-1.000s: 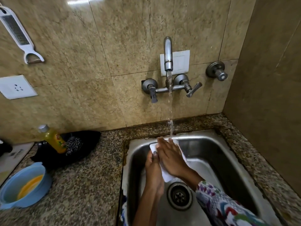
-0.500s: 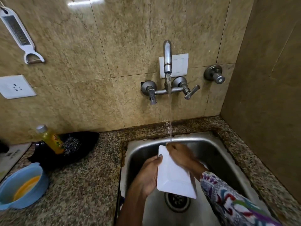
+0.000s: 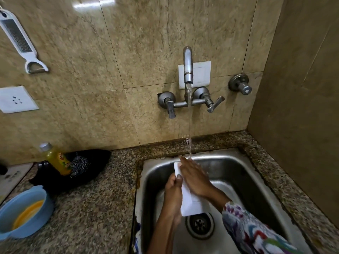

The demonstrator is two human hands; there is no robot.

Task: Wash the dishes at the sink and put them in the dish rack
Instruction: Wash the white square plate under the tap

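Over the steel sink [image 3: 256, 182], white plate [image 3: 189, 202] held on edge above the drain [image 3: 200, 223]: left hand [image 3: 173, 195] gripping its 9 o'clock rim, right hand [image 3: 196, 177] flat on its face, fingers spread under the tap [image 3: 188, 66] stream. Open basin at 3 o'clock. At 9 o'clock on the counter [image 3: 95, 208], blue bowl [image 3: 23, 213] with something yellow inside.

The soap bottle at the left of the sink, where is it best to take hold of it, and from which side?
Grip the soap bottle around its yellow body just below the grey cap, coming from above and from the sink side. It leans in the black holder with the steel scrubber against its lower part, so only the upper body is free.
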